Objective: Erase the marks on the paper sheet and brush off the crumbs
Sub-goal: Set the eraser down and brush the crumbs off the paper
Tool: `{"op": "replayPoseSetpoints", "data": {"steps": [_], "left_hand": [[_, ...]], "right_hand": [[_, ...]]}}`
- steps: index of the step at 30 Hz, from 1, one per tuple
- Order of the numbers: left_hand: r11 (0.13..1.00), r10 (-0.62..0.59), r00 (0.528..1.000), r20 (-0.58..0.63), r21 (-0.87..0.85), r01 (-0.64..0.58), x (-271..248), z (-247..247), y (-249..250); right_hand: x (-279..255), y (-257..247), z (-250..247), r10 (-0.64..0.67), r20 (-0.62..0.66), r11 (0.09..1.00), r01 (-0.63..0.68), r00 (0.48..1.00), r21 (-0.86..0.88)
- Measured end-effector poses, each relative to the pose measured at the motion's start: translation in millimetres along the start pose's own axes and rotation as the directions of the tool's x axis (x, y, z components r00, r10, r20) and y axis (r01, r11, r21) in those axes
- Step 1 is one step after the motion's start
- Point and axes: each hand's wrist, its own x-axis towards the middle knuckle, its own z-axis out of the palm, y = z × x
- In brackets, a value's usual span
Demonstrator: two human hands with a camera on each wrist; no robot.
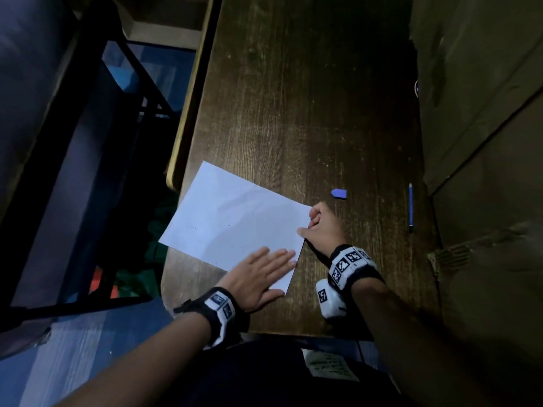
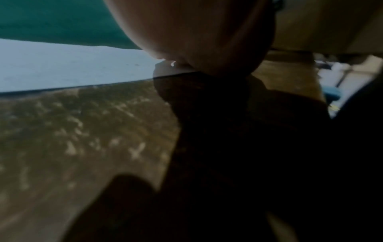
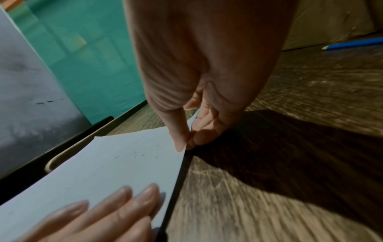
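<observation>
Head view: paper sheet (image 1: 235, 218) lies at the table's (image 1: 308, 113) near-left edge, overhanging it. Left hand (image 1: 258, 277) presses flat on its near corner; right hand (image 1: 323, 224) pinches its right edge. Eraser (image 1: 339, 193) and pencil (image 1: 410, 207) lie apart, rightward.

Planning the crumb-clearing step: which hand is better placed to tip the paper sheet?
Right hand: it pinches the paper sheet at its edge, already lifted. Left hand lies flat on it.
</observation>
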Motion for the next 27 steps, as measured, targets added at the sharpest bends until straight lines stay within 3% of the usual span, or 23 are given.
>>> {"op": "replayPoseSetpoints", "data": {"steps": [2, 4, 8, 9, 10, 12, 14, 15, 17, 20, 22, 23, 24, 27], "left_hand": [[0.999, -0.019, 1.000, 0.001, 0.031, 0.018, -6.1, 1.4, -10.6], [0.977, -0.210, 0.976, -0.050, 0.020, 0.212, -12.6, -3.4, -38.0], [0.847, -0.531, 0.843, -0.086, -0.081, 0.525, -26.0, -17.5, -83.3], [0.844, -0.536, 0.837, -0.110, -0.099, 0.528, -21.4, -19.7, -79.8], [0.875, -0.483, 0.866, -0.130, -0.098, 0.473, -13.5, -20.7, -70.2], [0.964, -0.261, 0.958, -0.115, -0.085, 0.253, 6.3, -14.9, -38.7], [0.992, -0.101, 0.995, -0.020, -0.083, 0.099, 23.8, -8.4, -11.4], [0.991, -0.108, 0.994, 0.006, -0.083, 0.109, 29.3, -7.1, -8.0], [0.967, -0.247, 0.969, 0.004, -0.055, 0.247, 33.8, -9.0, -18.4], [0.876, -0.483, 0.875, -0.030, -0.009, 0.482, 22.4, -18.6, -54.2], [0.826, -0.563, 0.825, -0.049, -0.050, 0.561, 20.2, -28.0, -71.1], [0.828, -0.560, 0.827, -0.057, -0.073, 0.556, 25.6, -33.6, -71.3], [0.859, -0.511, 0.858, -0.062, -0.074, 0.506, 34.2, -36.9, -64.4], [0.973, -0.196, 0.981, 0.014, -0.124, 0.196, 56.1, -29.8, -13.8]], "right_hand": [[1.1, -1.3, -0.2, -0.002, 0.013, 1.000, 0.003, 1.000, -0.010], [1.9, -2.6, -0.7, -0.004, 0.025, 1.000, 0.005, 1.000, -0.030], [-1.4, -1.9, -1.1, -0.002, 0.039, 0.999, 0.004, 0.999, -0.053], [-2.7, -0.9, -0.7, -0.008, 0.041, 0.999, 0.010, 0.999, -0.051], [-3.9, 0.3, -0.6, -0.013, 0.042, 0.999, 0.015, 0.999, -0.049], [-6.2, 1.7, -1.4, -0.030, 0.045, 0.999, 0.031, 0.999, -0.038], [-6.7, 3.4, -2.9, -0.040, 0.053, 0.999, 0.041, 0.998, -0.023], [-6.8, 4.4, -3.8, -0.041, 0.056, 0.999, 0.042, 0.998, -0.016], [-6.7, 5.8, -6.6, -0.035, 0.058, 0.999, 0.036, 0.998, -0.003], [-6.5, 7.9, -8.8, -0.036, 0.071, 0.999, 0.037, 0.997, -0.010], [-6.7, 7.9, -8.9, -0.035, 0.076, 0.999, 0.036, 0.996, -0.012], [-6.9, 8.2, -8.6, -0.035, 0.077, 0.999, 0.035, 0.996, -0.005], [-7.6, 8.7, -8.4, -0.036, 0.075, 0.999, 0.036, 0.997, 0.005], [-10.7, 10.6, -9.2, -0.061, 0.066, 0.997, 0.058, 0.996, 0.051]]}}
